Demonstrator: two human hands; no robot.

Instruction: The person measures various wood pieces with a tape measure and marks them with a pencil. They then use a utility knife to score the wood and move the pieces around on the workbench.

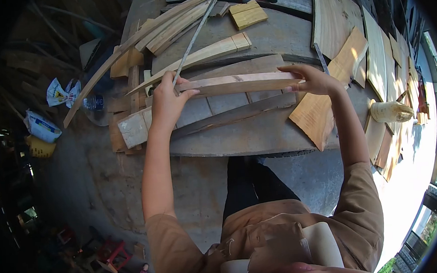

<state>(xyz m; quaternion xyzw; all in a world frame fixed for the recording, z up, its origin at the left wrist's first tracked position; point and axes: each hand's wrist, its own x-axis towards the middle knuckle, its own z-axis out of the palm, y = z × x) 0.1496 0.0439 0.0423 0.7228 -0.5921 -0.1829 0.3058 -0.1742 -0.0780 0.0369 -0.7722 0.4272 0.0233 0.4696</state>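
Note:
A short wooden strip (240,85) lies level between my two hands above the workbench. My left hand (167,100) grips its left end, thumb along the near face. Around the right end, my right hand (311,80) has its thumb and fingers closed. A long thin metal bar (197,33) slants from my left hand toward the far edge of the bench and overlaps that hand in this view. Beneath the strip is a pale board with crosswise lines (192,112), along with a darker, rough-edged plank (237,116).
Curved wooden strips (171,12) and a small yellowish block (248,14) lie on the far side. Flat boards (338,11) and a brown offcut (313,118) are at the right, near a whitish cylindrical container (391,111). A clear bottle (94,102) stands at the left.

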